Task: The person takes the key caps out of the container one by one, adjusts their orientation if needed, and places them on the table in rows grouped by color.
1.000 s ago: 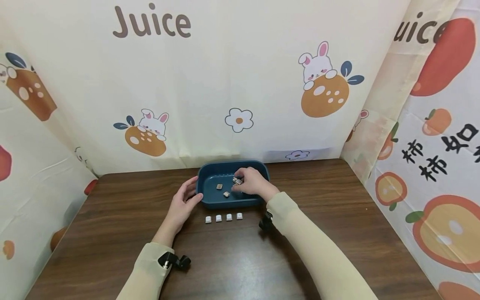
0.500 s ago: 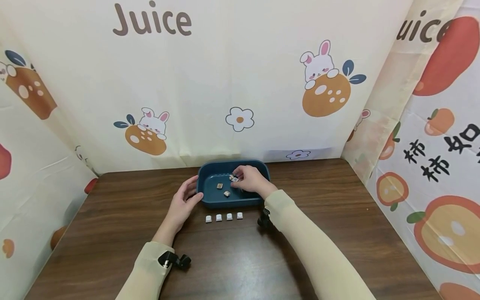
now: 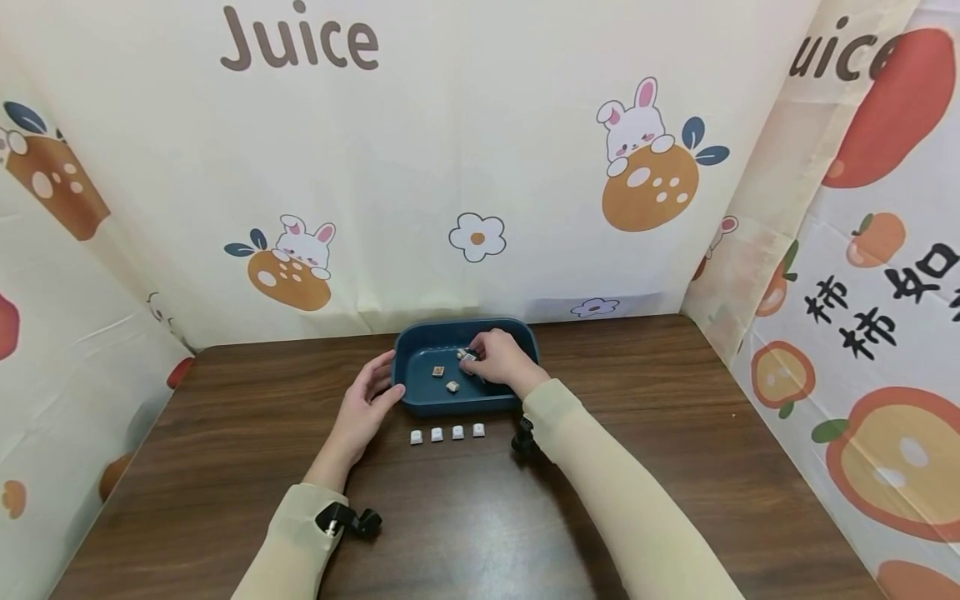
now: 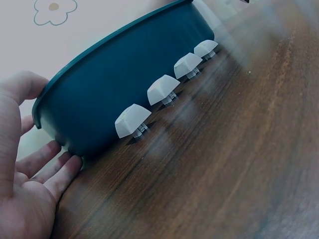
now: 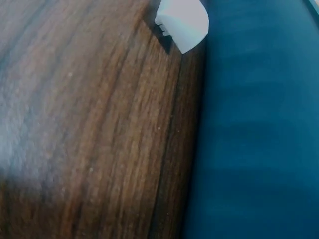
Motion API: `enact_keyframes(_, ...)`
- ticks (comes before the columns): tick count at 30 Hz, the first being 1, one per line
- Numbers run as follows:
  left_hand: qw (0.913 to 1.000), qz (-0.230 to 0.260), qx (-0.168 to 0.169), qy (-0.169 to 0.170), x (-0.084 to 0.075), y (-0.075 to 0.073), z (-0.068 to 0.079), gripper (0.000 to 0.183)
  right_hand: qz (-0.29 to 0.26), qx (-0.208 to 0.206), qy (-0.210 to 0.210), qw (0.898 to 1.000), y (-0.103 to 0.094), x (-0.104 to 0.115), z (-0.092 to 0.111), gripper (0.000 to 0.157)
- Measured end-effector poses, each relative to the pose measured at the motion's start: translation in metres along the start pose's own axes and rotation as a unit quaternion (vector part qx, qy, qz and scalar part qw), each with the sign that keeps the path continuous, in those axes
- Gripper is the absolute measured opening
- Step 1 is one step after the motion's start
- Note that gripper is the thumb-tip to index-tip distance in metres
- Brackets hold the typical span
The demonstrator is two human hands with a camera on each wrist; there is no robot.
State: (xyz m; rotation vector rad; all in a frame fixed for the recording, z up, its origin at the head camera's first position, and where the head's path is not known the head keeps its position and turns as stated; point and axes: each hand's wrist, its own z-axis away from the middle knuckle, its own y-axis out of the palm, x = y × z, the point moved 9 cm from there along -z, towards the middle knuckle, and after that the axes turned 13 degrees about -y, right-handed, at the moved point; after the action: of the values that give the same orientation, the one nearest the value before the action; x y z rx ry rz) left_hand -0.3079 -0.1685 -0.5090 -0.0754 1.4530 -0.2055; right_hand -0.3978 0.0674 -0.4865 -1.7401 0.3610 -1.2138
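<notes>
A dark blue rectangular tray [image 3: 459, 406] stands on the table by the back wall. My left hand [image 3: 365, 406] holds its left end, thumb at the rim near the front corner and fingers against the side; the left wrist view shows the fingertips low on the wall. Inside the tray, my right hand [image 3: 501, 360] pinches a small pale keycap [image 3: 469, 358] between thumb and fingers, partly hidden by them. Another small piece touches close by. Two tan pieces lie apart on the tray floor, a square one [image 3: 438, 371] and a second [image 3: 452, 387].
Several white keycaps [image 3: 437, 435] sit in a row on the brown wooden table [image 3: 450, 508], just in front of the tray. In the left wrist view their stems show underneath. Patterned cloth [image 3: 405, 167] hangs behind the table and at both sides.
My right hand has shifted slightly left inside the tray, and the small pieces at its fingertips have moved with it. My left hand and the white row stay put.
</notes>
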Motion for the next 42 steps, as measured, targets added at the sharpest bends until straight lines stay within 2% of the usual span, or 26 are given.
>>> enact_keyframes(7,1.0,-0.005,-0.007,0.001,-0.0022,-0.0012,0.001,0.06,0.004,0.003,-0.007,1.0,0.0003,0.0008,-0.0022,0.034)
enact_keyframes(15,1.0,-0.002,-0.008,0.003,-0.0039,-0.0017,0.0003,0.06,-0.016,0.006,-0.017,1.0,-0.0004,0.0012,-0.0051,0.021)
enact_keyframes(29,1.0,0.008,-0.001,0.003,-0.0025,-0.0004,-0.0017,0.06,-0.035,0.016,-0.019,0.999,0.0021,0.0013,-0.0036,0.019)
enact_keyframes(42,1.0,0.0,-0.007,-0.004,-0.0019,0.0005,0.0022,0.059,-0.054,-0.018,-0.047,0.997,-0.0028,0.009,0.0009,0.02)
